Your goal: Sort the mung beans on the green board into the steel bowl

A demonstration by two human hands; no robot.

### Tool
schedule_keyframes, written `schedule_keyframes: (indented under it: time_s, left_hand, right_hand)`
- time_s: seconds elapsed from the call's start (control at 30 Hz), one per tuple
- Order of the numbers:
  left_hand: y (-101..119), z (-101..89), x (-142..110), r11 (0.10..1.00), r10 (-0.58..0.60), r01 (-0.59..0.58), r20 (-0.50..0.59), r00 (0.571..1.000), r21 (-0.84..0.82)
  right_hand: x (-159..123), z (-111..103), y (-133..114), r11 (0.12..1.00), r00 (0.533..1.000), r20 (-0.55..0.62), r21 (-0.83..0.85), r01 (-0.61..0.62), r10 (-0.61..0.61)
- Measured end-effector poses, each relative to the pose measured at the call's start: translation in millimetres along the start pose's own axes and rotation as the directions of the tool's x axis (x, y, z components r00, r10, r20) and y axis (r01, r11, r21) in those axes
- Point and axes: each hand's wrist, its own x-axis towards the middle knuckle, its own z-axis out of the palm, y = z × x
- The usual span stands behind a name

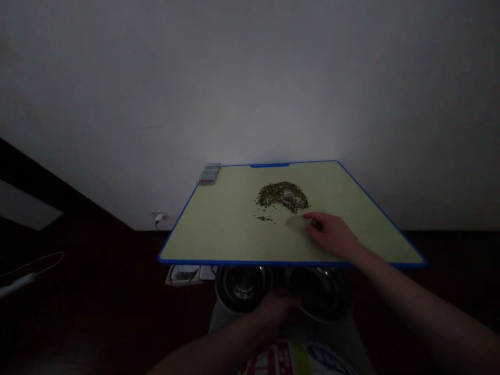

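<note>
On a pale board with a blue edge (219, 234), small brown-green beans or grains (283, 195) lie in a loose, curved heap, with a few strays nearer me. Just to the near side of them, my right hand (328, 232) pinches a clear, thin, curved piece (297, 221); its exact kind is hard to make out. Below the board's front edge, my left hand (278, 306) has its fingers closed at the rim of the right metal bowl (318, 294). The left metal bowl (242, 286) sits beside it, with a bright glint inside. Dim light obscures the bowls' contents.
A plain wall (250, 78) rises behind the board. At its far left corner is a blurred-out patch (210, 174). A plug (158, 217) is in the wall. A white box (185, 275) stands under the front left. A printed bag (297, 359) lies nearest me; a white cable (50, 263) runs at left.
</note>
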Motion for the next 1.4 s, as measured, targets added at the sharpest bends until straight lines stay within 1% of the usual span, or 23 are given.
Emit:
schedule_keyframes:
  time_s: [0.17,0.33,0.57,0.7,0.8,0.9,0.97,1.03,1.1,1.13,1.17,1.2,1.23,1.27,1.33,1.4]
  left_hand:
    - [0.5,2.3,4.9,0.998,0.024,-0.027,-0.058,0.998,-0.061]
    - [1.2,3.7,9.0,0.991,0.046,-0.057,-0.092,0.995,-0.125]
    - [-1.7,-0.7,12.8,0.984,0.029,-0.037,-0.051,0.998,-0.176]
    - [-2.3,-2.1,13.2,0.986,0.004,-0.011,-0.044,0.999,-0.165]
    - [-0.9,0.1,12.6,0.989,0.002,-0.009,-0.045,0.999,-0.146]
    - [3.4,2.5,7.5,0.993,-0.003,0.000,-0.034,0.999,-0.114]
    - [8.7,0.1,-2.7,0.997,-0.009,0.008,-0.011,1.000,-0.082]
    - [15.6,-9.1,-20.0,0.999,-0.013,0.014,0.014,1.000,-0.046]
    - [22.8,-26.7,-42.7,1.000,-0.013,0.013,-0.002,1.000,-0.009]
    - [25.8,-38.3,-54.7,1.000,0.008,-0.008,-0.026,1.000,0.009]
    - [28.2,-51.1,-66.1,0.993,0.080,-0.073,-0.066,0.995,0.098]
    - [29.5,-64.7,-76.4,0.966,0.167,-0.135,-0.132,0.977,0.220]
    - [29.7,-78.2,-85.0,0.934,0.234,-0.168,-0.185,0.954,0.315]
    - [28.6,-91.0,-91.5,0.915,0.262,-0.164,-0.235,0.936,0.369]
    - [23.5,-111.8,-97.7,0.908,0.269,-0.118,-0.343,0.900,0.403]
    - [16.8,-123.8,-96.5,0.913,0.277,-0.093,-0.436,0.856,0.396]
  right_hand:
    - [17.1,6.9,-9.6,0.998,1.000,-0.016,-0.060,0.020,-0.021]
    - [23.8,14.0,-19.9,0.997,0.999,0.002,-0.063,0.050,-0.050]
    - [24.9,15.9,-24.1,0.996,0.999,0.020,-0.067,0.050,-0.049]
    - [25.9,14.7,-26.5,0.997,0.999,0.027,-0.077,0.027,-0.025]
    - [27.3,15.1,-26.9,0.996,0.999,0.026,-0.081,0.037,-0.035]
    - [28.5,16.3,-26.2,0.996,0.999,0.026,-0.082,0.046,-0.044]
    - [28.9,16.7,-26.0,0.996,0.999,0.025,-0.079,0.047,-0.045]
    - [29.1,16.7,-26.1,0.996,0.999,0.022,-0.081,0.045,-0.044]
    - [29.4,16.5,-26.3,0.995,0.999,0.019,-0.092,0.039,-0.038]
    - [29.7,16.6,-26.4,0.995,0.999,0.018,-0.098,0.036,-0.034]
    - [30.1,16.7,-26.4,0.994,0.999,0.016,-0.103,0.034,-0.033]
    - [30.6,16.9,-26.4,0.994,0.999,0.016,-0.105,0.035,-0.033]
    - [31.4,17.3,-26.4,0.994,0.999,0.018,-0.105,0.040,-0.039]
    - [32.3,17.7,-26.4,0.994,0.999,0.019,-0.102,0.045,-0.043]
    - [34.4,18.4,-26.7,0.994,0.998,0.025,-0.095,0.052,-0.050]
    - [36.4,18.9,-27.1,0.995,0.998,0.037,-0.085,0.053,-0.050]
